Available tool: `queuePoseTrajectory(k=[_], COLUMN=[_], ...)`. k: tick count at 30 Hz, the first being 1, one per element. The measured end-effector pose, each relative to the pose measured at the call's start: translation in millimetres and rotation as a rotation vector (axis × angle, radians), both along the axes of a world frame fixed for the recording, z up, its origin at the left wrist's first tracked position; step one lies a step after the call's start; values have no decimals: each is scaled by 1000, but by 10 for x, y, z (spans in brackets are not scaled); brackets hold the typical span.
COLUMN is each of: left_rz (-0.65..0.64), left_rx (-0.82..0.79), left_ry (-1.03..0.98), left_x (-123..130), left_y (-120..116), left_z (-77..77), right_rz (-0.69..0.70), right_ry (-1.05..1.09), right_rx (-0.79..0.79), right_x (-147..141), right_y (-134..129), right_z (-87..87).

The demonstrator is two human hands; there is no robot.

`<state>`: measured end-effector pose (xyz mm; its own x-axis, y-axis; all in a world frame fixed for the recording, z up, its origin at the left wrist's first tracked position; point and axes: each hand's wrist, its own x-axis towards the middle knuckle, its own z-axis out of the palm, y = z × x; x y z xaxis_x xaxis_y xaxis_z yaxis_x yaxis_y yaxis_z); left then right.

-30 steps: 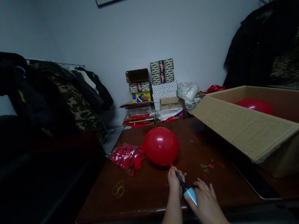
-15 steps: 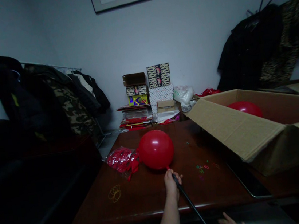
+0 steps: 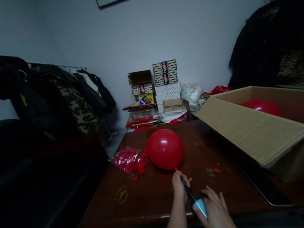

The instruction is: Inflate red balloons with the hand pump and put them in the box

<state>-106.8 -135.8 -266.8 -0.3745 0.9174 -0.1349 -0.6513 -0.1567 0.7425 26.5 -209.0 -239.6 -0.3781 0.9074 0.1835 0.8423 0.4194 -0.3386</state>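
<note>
A round, inflated red balloon (image 3: pixel 165 149) is over the wooden table, its neck pointing toward me. My left hand (image 3: pixel 180 184) is closed around that neck and the black front end of a hand balloon pump (image 3: pixel 200 208). Behind it, my right hand (image 3: pixel 215 207) grips the pump's light-blue part between thumb and fingers, some of the fingers stretched out. Only a short length of black shaft shows between the two hands. Left of the balloon, a clear plastic bag of uninflated red balloons (image 3: pixel 128 161) lies on the table.
An open cardboard box (image 3: pixel 255 130) with another red balloon (image 3: pixel 261 107) inside stands at the right. A dark flat phone or tablet (image 3: pixel 265 185) lies beside it. Yellow rubber bands (image 3: pixel 121 194) and small coloured bands (image 3: pixel 212 171) lie on the table (image 3: pixel 150 206).
My right hand has pushed the light-blue pump part forward toward my left hand, so less black shaft shows. The view has shifted slightly; the left hand keeps its hold.
</note>
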Motion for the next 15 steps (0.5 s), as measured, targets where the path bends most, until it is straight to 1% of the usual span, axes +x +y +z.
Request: queuePoseTrajectory(k=[3, 5, 7, 9, 11, 15], left_rz=[5, 9, 13, 16, 16, 18], left_rx=[-16, -25, -20, -9, 0, 9], left_ry=[5, 6, 14, 31, 39, 31], left_x=[-16, -22, -14, 3, 17, 16], left_y=[20, 31, 32, 21, 4, -24], left_z=[-15, -19, -18, -16, -15, -8], right_rz=[-12, -13, -20, -35, -43, -3], right_ry=[-6, -11, -16, -23, -29, -28], right_rx=[3, 14, 32, 56, 92, 196], right_x=[-166, -217, -219, -182, -108, 146], right_y=[122, 150, 138, 94, 28, -168], right_z=[100, 112, 84, 17, -93, -412])
